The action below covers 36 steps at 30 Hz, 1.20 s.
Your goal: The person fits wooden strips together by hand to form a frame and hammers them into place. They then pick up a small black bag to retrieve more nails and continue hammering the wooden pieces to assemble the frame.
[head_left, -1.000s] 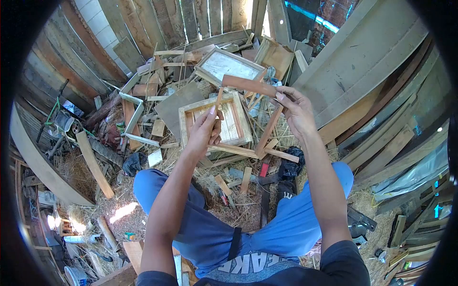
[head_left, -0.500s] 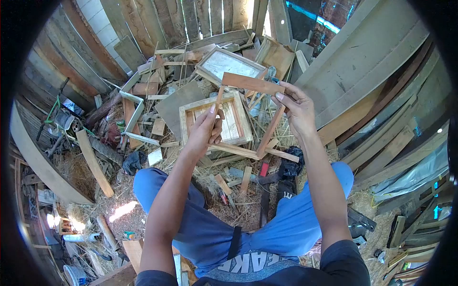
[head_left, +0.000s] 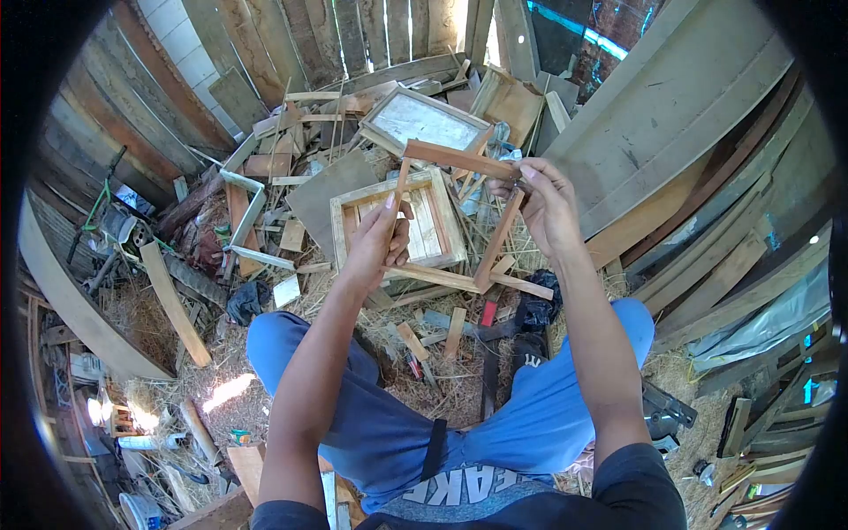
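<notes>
A thin wooden frame, made of reddish-brown strips, is held up in front of me. My left hand is closed around its left strip. At the upper right corner, my right hand pinches the end of the top strip where it meets the right strip. The lower strip runs below, and its left end is hidden behind my left hand. Behind the held frame lies a pale wooden box-like frame with slats inside.
A framed pale panel lies in a pile of scrap wood at the back. A pale zigzag strip is to the left. Short wood pieces and a dark flat bar lie between my legs. Large boards lean at right.
The top strip has turned, showing a narrower face, and shifted slightly left and down at its right end. My right fingers now wrap lower around the corner. My left hand stays nearly still.
</notes>
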Each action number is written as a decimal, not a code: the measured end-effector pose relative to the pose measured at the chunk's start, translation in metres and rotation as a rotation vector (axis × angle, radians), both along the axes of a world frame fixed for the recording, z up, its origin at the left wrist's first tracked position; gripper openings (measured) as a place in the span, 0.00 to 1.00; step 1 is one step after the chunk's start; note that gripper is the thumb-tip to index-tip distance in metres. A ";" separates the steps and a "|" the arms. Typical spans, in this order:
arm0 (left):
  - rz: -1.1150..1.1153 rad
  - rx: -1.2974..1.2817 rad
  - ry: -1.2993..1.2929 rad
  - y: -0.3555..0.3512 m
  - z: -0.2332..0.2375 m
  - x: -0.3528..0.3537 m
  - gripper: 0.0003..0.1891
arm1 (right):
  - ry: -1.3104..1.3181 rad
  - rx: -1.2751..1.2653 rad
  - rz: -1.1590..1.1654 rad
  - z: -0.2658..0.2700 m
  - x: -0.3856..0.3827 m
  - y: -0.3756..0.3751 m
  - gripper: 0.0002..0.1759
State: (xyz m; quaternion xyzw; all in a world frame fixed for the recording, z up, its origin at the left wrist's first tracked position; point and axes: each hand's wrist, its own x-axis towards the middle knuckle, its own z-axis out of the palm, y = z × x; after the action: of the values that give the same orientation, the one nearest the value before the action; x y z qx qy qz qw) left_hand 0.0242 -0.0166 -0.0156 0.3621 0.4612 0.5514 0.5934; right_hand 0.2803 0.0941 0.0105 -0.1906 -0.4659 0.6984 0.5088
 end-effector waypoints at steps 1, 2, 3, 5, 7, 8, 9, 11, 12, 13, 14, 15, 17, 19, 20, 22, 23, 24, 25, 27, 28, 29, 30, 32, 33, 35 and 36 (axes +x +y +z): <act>0.000 -0.001 0.000 0.000 0.000 0.000 0.25 | -0.039 -0.001 -0.052 0.001 -0.001 -0.001 0.09; -0.008 0.006 0.000 0.000 0.000 -0.001 0.25 | -0.039 -0.002 -0.051 0.000 -0.002 0.000 0.09; -0.016 0.013 0.000 0.000 0.000 -0.001 0.25 | -0.069 0.018 -0.088 0.000 -0.003 0.000 0.08; -0.014 0.010 -0.009 -0.001 0.000 -0.001 0.25 | -0.099 0.036 -0.125 0.000 -0.003 0.001 0.08; -0.010 0.007 -0.018 -0.001 0.000 -0.001 0.25 | -0.090 0.030 -0.131 0.000 -0.003 0.001 0.10; -0.001 0.013 -0.014 -0.001 0.000 -0.001 0.25 | -0.089 0.030 -0.131 -0.001 -0.004 0.000 0.10; 0.009 0.020 -0.011 -0.001 0.000 -0.001 0.25 | -0.099 0.038 -0.144 -0.001 -0.004 0.000 0.11; 0.003 0.020 -0.010 0.000 -0.003 -0.003 0.24 | -0.109 0.049 -0.156 -0.001 -0.005 -0.001 0.12; -0.003 0.020 -0.008 0.000 -0.004 -0.003 0.23 | -0.118 0.033 -0.171 0.002 -0.007 -0.003 0.14; -0.002 0.021 -0.008 0.000 -0.004 -0.003 0.23 | -0.128 0.017 -0.186 0.004 -0.008 -0.004 0.17; -0.001 0.015 -0.004 0.000 -0.003 -0.003 0.23 | -0.127 0.018 -0.184 0.004 -0.009 -0.005 0.17; 0.000 0.008 -0.001 0.000 -0.003 -0.003 0.23 | -0.129 0.021 -0.183 0.004 -0.009 -0.005 0.17; -0.002 0.013 -0.005 0.000 -0.006 -0.004 0.23 | -0.132 0.023 -0.180 0.003 -0.009 -0.005 0.17; -0.005 0.018 -0.009 0.000 -0.007 -0.004 0.23 | -0.124 0.059 -0.131 0.002 -0.008 -0.003 0.15; -0.004 0.024 -0.009 0.000 -0.007 -0.004 0.23 | -0.124 0.059 -0.130 0.002 -0.007 -0.003 0.15; -0.002 0.030 -0.008 0.000 -0.005 -0.004 0.23 | -0.130 0.050 -0.122 0.002 -0.007 -0.003 0.14; 0.005 0.025 -0.002 -0.001 -0.004 -0.003 0.23 | -0.130 0.049 -0.122 0.002 -0.007 -0.003 0.14; 0.012 0.020 0.005 -0.001 -0.003 -0.002 0.22 | -0.114 0.037 -0.123 0.002 -0.007 -0.003 0.13; 0.012 0.020 0.004 -0.001 -0.003 -0.001 0.22 | -0.098 0.025 -0.124 0.002 -0.007 -0.003 0.13; 0.015 0.030 0.000 -0.001 -0.004 -0.001 0.22 | -0.081 0.031 -0.111 -0.001 -0.006 -0.002 0.12; 0.015 0.030 0.000 0.000 -0.004 0.000 0.22 | -0.064 0.037 -0.099 -0.002 -0.005 -0.001 0.12; 0.021 0.022 -0.003 0.000 -0.003 0.000 0.22 | -0.065 0.037 -0.099 -0.002 -0.005 0.000 0.12; 0.026 0.014 -0.006 0.000 -0.003 0.000 0.22 | -0.090 0.043 -0.102 -0.002 -0.005 -0.001 0.12; 0.009 0.023 -0.018 0.000 -0.006 -0.001 0.22 | -0.115 0.049 -0.105 0.000 -0.006 -0.002 0.11; -0.008 0.032 -0.031 0.000 -0.007 -0.001 0.21 | -0.134 0.059 -0.114 0.001 -0.006 -0.002 0.10; -0.007 0.033 -0.034 0.001 -0.008 0.001 0.20 | -0.154 0.068 -0.123 0.000 -0.005 -0.002 0.10; -0.006 0.035 -0.038 0.002 -0.008 0.002 0.19 | -0.148 0.085 -0.117 -0.001 -0.005 0.000 0.09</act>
State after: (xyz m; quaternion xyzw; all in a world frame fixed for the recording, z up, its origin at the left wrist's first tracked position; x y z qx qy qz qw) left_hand 0.0265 -0.0149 -0.0238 0.3632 0.4393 0.5643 0.5972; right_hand 0.2758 0.0938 0.0094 -0.2467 -0.5196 0.6310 0.5205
